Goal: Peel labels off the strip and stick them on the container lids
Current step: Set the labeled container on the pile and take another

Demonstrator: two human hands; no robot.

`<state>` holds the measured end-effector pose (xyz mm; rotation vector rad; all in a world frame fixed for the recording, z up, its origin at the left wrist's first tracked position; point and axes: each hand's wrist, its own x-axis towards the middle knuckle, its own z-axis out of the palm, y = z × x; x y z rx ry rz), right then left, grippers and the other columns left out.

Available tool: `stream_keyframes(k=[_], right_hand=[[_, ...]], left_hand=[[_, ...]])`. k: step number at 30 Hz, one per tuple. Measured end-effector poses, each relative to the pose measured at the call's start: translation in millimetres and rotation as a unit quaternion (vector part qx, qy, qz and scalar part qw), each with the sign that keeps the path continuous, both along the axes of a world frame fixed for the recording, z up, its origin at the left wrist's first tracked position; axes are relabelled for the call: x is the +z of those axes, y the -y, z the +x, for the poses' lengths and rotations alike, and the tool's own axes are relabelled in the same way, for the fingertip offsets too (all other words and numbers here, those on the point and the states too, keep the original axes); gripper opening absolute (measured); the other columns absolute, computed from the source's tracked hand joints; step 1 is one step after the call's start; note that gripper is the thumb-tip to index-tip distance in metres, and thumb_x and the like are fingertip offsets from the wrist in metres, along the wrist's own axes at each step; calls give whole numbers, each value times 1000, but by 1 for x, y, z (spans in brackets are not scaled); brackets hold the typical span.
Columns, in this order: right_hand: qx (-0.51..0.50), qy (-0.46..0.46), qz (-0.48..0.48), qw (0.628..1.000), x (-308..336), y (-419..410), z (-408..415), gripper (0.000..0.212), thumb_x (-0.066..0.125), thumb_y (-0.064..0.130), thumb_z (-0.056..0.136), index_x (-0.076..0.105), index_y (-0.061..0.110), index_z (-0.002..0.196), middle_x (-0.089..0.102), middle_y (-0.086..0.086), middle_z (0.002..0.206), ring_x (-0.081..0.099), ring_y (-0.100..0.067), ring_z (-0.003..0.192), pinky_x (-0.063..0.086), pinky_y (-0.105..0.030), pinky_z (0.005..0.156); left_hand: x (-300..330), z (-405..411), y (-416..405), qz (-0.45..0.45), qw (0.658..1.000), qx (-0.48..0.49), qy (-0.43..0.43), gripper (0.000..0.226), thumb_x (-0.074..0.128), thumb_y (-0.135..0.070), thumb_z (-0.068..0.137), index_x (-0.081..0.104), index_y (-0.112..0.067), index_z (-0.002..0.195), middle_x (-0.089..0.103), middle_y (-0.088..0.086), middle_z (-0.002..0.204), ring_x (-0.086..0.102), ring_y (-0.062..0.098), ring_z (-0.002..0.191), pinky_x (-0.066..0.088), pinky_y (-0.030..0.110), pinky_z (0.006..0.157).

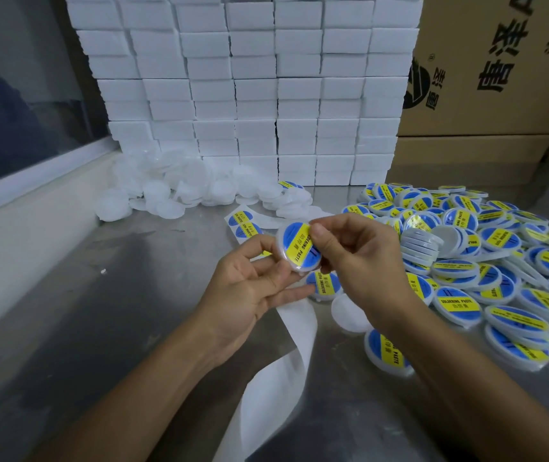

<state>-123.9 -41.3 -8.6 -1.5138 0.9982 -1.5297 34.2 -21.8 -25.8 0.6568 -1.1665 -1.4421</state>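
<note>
Left hand [250,288]: gripped the lid [298,247] at its lower edge, above the table [133,311].
Right hand [356,258]: thumb pressed the label [301,248] onto the lid.
Strip [294,331]: lay beneath both hands.

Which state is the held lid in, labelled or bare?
Labelled: a blue-and-yellow label covers the lid held by the left hand and right hand.
</note>
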Motion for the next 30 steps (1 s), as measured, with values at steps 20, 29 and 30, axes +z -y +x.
stream_keyframes(k=[20, 29, 30], right_hand=[[-51, -83, -2, 995, -2, -1, -3, 57, 76, 63, 55, 51, 17, 77, 55, -16, 51, 47, -20, 40, 45, -39, 42], [-1, -90, -8, 996, -4, 4, -7, 19, 59, 22, 96, 65, 5, 89, 66, -13, 66, 59, -22, 38, 43, -24, 39], [12, -88, 1, 996, -3, 5, -9, 19, 57, 20, 96, 65, 4, 90, 67, -15, 68, 59, -23, 39, 44, -24, 38]], left_hand=[[1, -6, -8, -136, 967, 129, 171, 8, 59, -1, 92, 65, -6, 95, 72, 10, 83, 71, 16, 77, 56, 29, 53], [-7, -21, -14, -129, 940, 250, 194, 35, 65, -9, 91, 64, -44, 95, 73, -10, 76, 65, 11, 54, 49, 23, 43], [-6, -22, -16, -103, 950, 239, 175, 31, 66, -11, 90, 65, -41, 94, 73, -6, 74, 62, 14, 45, 45, 23, 39]])
